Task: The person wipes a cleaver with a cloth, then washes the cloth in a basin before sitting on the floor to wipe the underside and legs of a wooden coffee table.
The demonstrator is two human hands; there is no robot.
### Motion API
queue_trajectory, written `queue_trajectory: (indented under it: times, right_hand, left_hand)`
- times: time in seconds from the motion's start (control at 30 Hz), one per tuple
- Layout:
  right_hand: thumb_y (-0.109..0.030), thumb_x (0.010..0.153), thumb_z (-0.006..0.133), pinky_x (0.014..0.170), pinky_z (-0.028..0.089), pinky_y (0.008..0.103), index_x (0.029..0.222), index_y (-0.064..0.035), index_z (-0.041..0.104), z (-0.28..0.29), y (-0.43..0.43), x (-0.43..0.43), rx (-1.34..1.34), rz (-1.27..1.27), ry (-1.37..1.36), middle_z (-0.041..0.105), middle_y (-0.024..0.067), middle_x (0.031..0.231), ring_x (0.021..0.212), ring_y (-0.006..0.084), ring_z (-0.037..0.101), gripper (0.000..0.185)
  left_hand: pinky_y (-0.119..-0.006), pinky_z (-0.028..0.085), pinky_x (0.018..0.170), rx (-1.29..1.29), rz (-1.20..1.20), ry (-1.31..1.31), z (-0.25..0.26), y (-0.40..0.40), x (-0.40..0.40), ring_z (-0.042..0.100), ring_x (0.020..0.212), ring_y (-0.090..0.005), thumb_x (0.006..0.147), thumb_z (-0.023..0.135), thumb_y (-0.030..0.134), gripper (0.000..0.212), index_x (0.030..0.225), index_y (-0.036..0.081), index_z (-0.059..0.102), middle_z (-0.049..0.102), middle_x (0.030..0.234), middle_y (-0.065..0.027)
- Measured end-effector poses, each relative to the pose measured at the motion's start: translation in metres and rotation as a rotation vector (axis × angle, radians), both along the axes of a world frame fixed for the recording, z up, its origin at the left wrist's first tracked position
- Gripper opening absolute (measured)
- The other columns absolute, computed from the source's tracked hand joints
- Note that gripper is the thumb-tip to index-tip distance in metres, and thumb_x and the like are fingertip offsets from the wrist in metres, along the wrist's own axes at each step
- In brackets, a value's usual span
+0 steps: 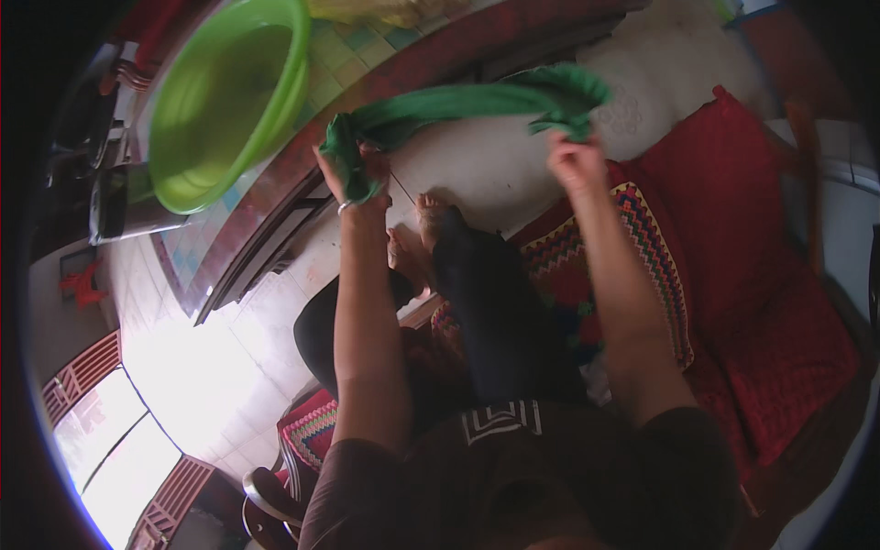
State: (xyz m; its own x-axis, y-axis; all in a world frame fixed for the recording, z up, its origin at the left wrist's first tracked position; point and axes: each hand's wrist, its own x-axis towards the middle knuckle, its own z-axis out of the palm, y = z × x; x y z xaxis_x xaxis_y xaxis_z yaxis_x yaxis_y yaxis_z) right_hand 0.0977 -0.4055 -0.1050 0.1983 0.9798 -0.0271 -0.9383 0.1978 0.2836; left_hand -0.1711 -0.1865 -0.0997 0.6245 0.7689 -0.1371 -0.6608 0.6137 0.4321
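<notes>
A green cloth (454,106) hangs stretched in the air between my two hands, out in front of my knees. My left hand (352,172) grips one end, and the fabric wraps over the palm and fingers. At the other end, my right hand (577,161) pinches a bunched edge between thumb and fingers. The far right part of the cloth flares up beyond that hand and is blurred. Whether the cloth is a garment or a towel I cannot tell.
A lime-green plastic basin (275,148) stands on the tiled tabletop (344,51) at the upper left. I sit on a seat with red cushions (722,206) and a crocheted cover (653,275). My bare feet (430,220) rest by the tiled floor (481,172). Bright doorway light comes from the left.
</notes>
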Motion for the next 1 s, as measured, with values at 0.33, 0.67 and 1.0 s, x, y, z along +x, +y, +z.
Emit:
queue_trajectory:
  times: [0.33, 0.67, 1.0]
  right_hand:
    - [-0.035, 0.094, 0.035, 0.078, 0.05, 0.0389, 0.107, -0.0082, 0.057, 0.007, 0.111, -0.142, -0.373, 0.031, 0.024, 0.062, 0.0091, 0.103, 0.094, 0.0234, 0.059, 0.037]
    - [-0.021, 0.091, 0.05, 0.067, 0.054, 0.0344, 0.096, -0.0075, 0.056, -0.096, 0.197, -0.266, -1.276, 0.136, -0.148, 0.061, 0.0094, 0.09, 0.085, 0.0215, 0.061, 0.016]
    - [-0.003, 0.075, 0.056, 0.078, 0.045, 0.0437, 0.105, -0.0006, 0.051, -0.147, 0.195, -0.328, -0.585, -0.378, -2.235, 0.054, 0.0212, 0.102, 0.094, 0.04, 0.052, 0.03]
  left_hand:
    - [-0.035, 0.032, 0.103, 0.731, -0.125, 0.55, -0.023, -0.021, -0.054, 0.045, 0.12, -0.0245, 0.085, 0.038, 0.028, 0.044, 0.121, 0.006, 0.05, 0.052, 0.127, -0.0102]
    - [-0.045, 0.052, 0.081, -0.537, 0.674, 0.329, -0.106, 0.015, -0.157, 0.058, 0.09, -0.0284, 0.088, 0.044, 0.024, 0.026, 0.1, 0.004, 0.056, 0.059, 0.097, -0.013]
    - [-0.039, 0.044, 0.084, 0.364, 0.578, 1.226, -0.172, 0.024, -0.162, 0.055, 0.096, -0.0337, 0.076, 0.054, 0.003, 0.034, 0.11, 0.003, 0.058, 0.06, 0.103, -0.0145]
